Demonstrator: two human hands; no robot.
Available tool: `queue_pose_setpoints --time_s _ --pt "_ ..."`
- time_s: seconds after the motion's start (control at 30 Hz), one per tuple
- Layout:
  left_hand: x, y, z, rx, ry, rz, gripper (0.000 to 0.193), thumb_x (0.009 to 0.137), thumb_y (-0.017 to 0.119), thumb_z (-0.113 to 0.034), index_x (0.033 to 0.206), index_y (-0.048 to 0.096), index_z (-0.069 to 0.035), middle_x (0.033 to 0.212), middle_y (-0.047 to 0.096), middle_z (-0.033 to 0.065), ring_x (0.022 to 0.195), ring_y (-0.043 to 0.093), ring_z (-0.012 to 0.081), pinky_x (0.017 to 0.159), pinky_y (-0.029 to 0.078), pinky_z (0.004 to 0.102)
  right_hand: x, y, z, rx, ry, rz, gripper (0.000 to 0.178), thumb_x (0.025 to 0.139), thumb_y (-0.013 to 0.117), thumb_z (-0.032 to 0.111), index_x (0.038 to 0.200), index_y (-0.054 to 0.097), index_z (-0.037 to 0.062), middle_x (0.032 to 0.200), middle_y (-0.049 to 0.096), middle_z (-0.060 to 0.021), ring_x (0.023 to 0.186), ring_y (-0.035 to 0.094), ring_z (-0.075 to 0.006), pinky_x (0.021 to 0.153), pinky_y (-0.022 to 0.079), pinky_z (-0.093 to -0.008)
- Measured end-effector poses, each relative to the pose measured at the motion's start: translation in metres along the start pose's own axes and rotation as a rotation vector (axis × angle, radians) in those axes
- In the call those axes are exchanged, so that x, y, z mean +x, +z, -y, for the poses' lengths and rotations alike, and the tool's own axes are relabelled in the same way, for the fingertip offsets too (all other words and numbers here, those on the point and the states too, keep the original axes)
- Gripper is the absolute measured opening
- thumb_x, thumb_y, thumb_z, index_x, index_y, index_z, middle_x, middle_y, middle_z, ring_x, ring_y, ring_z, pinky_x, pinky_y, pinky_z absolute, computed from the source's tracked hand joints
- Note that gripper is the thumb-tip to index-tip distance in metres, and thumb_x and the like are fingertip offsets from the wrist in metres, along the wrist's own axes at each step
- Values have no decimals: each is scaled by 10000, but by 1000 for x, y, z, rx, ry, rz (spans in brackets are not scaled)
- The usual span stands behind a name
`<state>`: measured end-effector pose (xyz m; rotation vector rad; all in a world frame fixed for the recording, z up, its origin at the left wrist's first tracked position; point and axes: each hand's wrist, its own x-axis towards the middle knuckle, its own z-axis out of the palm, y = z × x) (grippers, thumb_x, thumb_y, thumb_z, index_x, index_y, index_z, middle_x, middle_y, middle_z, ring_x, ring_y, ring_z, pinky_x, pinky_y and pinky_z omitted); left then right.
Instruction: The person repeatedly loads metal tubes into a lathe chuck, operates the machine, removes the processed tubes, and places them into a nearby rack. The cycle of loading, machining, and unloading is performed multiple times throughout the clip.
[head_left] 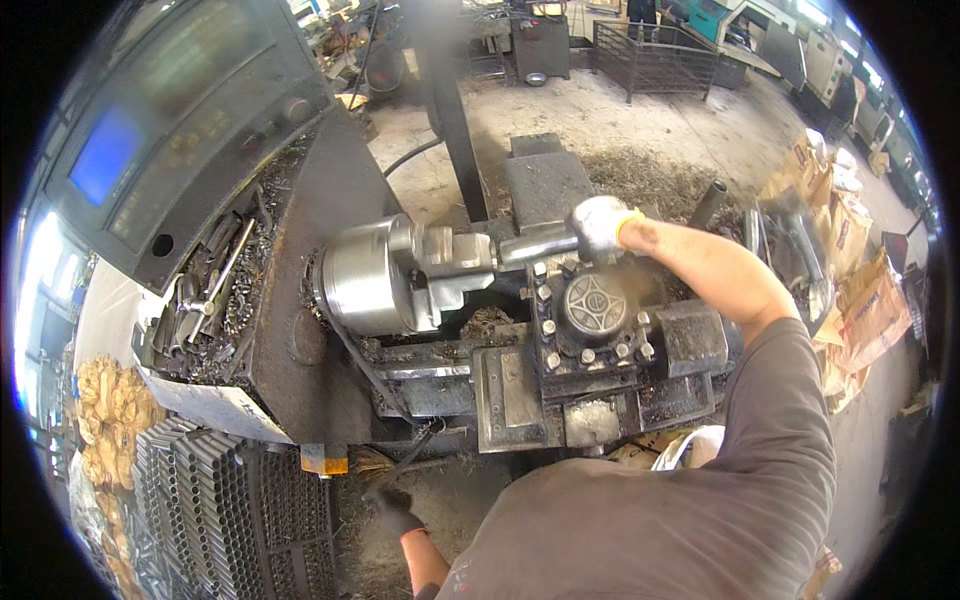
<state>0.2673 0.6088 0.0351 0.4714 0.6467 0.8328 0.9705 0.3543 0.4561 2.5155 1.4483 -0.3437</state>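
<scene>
A lathe chuck [370,275] with stepped jaws has a shiny metal tube [538,246] in line with it. At the tube's right end, my right hand [598,226], in a pale glove with a yellow cuff, is closed around it. Just below that hand sits the square tool post [595,312], with a round cap and several bolts. My left hand [398,512], in a dark glove with an orange cuff, is low beside the machine. A thin dark rod or cable [408,455] passes close to it; the fingers are too dim to make out.
The control panel [190,110] with a blue screen stands at left. Below it, a tray [205,300] holds tools and metal chips. Stacked tubes [190,490] fill a rack at lower left. Paper sacks [860,310] stand at right. Chips [650,175] lie behind the lathe.
</scene>
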Motion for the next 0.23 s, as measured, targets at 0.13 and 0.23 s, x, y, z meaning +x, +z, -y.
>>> queue_pose_setpoints --time_s 0.13,0.23 --pt "-26 74 -44 354 383 -518 567 1076 544 -496 1448 576 -69 1365 664 153 1273 617 288 1023 530 479 25 32 -15 230 -319 8 227 780 808 232 872 786 26 822 765 -196 744 750 -354 646 549 -463" --pt "-18 100 -82 329 355 -359 605 1051 586 -513 1468 560 -75 1398 650 170 1308 611 305 1032 533 492 31 30 -13 337 -241 104 258 829 813 259 945 784 30 833 767 -217 765 769 -294 658 558 -466"
